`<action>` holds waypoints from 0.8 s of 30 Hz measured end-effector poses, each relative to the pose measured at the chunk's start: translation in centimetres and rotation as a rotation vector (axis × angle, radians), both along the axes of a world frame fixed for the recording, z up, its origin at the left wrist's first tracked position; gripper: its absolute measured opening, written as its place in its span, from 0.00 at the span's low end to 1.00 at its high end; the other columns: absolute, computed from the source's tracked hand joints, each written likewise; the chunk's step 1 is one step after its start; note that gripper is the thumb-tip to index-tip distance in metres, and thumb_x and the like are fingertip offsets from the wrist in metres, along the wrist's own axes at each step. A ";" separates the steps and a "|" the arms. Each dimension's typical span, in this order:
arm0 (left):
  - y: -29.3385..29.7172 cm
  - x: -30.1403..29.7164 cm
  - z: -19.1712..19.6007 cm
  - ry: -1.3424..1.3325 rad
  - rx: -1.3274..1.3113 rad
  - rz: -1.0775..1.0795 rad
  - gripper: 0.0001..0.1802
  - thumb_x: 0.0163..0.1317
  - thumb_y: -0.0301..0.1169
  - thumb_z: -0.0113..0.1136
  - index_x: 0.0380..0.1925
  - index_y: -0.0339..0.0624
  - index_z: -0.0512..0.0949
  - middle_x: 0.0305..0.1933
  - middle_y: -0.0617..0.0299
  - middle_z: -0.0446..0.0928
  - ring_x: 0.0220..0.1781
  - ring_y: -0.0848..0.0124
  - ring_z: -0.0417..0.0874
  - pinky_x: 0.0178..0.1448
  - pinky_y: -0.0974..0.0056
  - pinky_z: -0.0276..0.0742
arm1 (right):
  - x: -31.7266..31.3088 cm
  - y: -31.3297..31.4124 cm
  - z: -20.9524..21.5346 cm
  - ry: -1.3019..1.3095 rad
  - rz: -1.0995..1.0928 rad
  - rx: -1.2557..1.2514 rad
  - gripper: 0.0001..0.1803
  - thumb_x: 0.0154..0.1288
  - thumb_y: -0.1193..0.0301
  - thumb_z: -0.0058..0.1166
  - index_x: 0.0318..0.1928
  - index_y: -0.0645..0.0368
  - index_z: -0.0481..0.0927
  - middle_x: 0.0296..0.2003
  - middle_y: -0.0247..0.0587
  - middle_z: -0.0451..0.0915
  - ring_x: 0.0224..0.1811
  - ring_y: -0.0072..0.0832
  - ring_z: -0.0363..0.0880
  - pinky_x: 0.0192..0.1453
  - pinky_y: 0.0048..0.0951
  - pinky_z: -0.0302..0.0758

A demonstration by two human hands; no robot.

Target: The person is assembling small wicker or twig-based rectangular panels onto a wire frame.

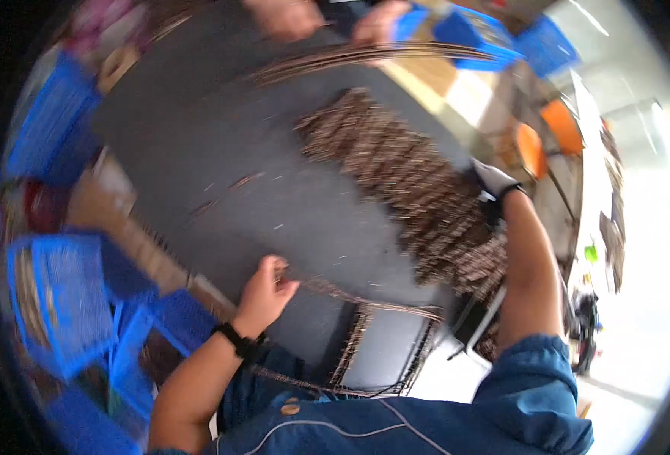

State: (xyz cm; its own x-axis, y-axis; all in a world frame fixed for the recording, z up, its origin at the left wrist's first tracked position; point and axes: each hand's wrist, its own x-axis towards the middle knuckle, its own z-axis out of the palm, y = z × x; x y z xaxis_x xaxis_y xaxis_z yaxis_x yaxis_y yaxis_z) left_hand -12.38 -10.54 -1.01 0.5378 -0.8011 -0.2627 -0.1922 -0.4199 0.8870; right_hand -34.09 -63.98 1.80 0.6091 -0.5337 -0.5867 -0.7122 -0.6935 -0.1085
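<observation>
My left hand [266, 296], bare with a black wristband, is closed around the end of a thin brown twisted strand [327, 288] near the table's front edge. From there the strand runs right to a rectangular loop of similar strands [359, 337] lying close to my body. My right hand [494, 182], in a grey-white glove, is at the right edge of a wide pile of brown ridged strands [396, 167]. Blur and the dark pile hide its fingers. Motion smears the strands, so their material is unclear.
Across the dark table [198, 136], another person's hands [380, 21] are by a long bundle of thin brown strands [373, 54]. Blue crates [69, 296] crowd the left side. More blue crates [479, 38] stand at the back right, near orange seats [531, 152]. Small scraps [245, 180] dot the table.
</observation>
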 end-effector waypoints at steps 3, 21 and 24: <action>1.2 -0.9 -0.4 0.051 0.037 0.045 0.24 0.61 0.30 0.67 0.53 0.39 0.68 0.50 0.51 0.80 0.49 0.63 0.84 0.53 0.60 0.79 | -1.4 -3.7 -1.1 0.042 -0.023 0.278 0.29 0.75 0.66 0.31 0.74 0.61 0.53 0.73 0.46 0.57 0.76 0.37 0.52 0.79 0.32 0.49; 23.9 12.3 0.2 0.594 -0.309 0.861 0.20 0.72 0.49 0.47 0.31 0.44 0.70 0.17 0.72 0.62 0.11 0.80 0.60 0.13 0.71 0.56 | 0.2 44.1 9.0 -0.856 -0.278 0.090 0.26 0.63 0.78 0.50 0.63 0.61 0.73 0.59 0.50 0.77 0.62 0.38 0.74 0.67 0.37 0.67; 29.3 13.8 -0.7 0.558 -0.419 0.973 0.22 0.70 0.51 0.48 0.30 0.43 0.70 0.16 0.71 0.61 0.11 0.78 0.60 0.14 0.70 0.56 | 5.5 51.4 4.3 -0.758 -0.375 0.281 0.52 0.50 0.86 0.59 0.76 0.58 0.49 0.73 0.47 0.57 0.74 0.36 0.57 0.74 0.40 0.57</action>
State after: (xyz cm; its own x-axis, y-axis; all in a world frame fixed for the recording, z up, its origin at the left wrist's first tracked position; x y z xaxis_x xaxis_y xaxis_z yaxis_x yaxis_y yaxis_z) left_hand 1.38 18.79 -1.68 0.8605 -0.2007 -0.4683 0.5010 0.1662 0.8494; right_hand -28.62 -12.63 6.13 0.7006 -0.6734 -0.2361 -0.5549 -0.3061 -0.7736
